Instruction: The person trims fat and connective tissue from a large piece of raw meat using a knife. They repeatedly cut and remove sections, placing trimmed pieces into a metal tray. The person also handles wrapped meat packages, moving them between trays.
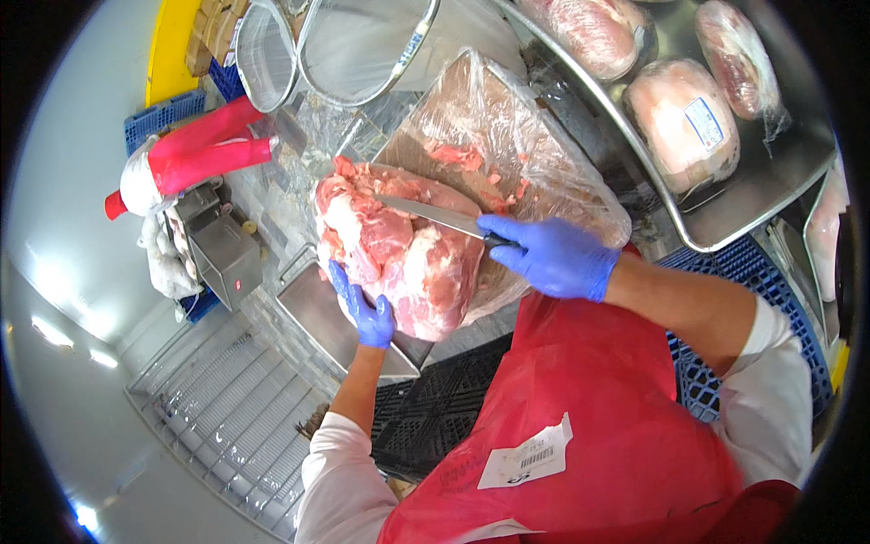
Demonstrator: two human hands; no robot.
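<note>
A large piece of raw meat (435,286), pink with pale fat, lies on a plastic-wrapped board (580,186). My right hand (557,258), in a blue glove, grips a knife (435,214) by its dark handle. The blade points left and lies across the top of the meat; whether its edge is in the flesh I cannot tell. My left hand (367,313), also gloved in blue, rests with fingers stretched out against the near left side of the meat. Small red meat scraps (458,156) are on the board beyond it.
At the upper right a metal tub (770,181) holds several wrapped pieces of meat. A metal tray (317,313) is below the meat's left side. Plastic-lined hoops (362,54) stand beyond the board. Another person (168,172) in red and white works at far left. Blue pallets (743,281) lie at right.
</note>
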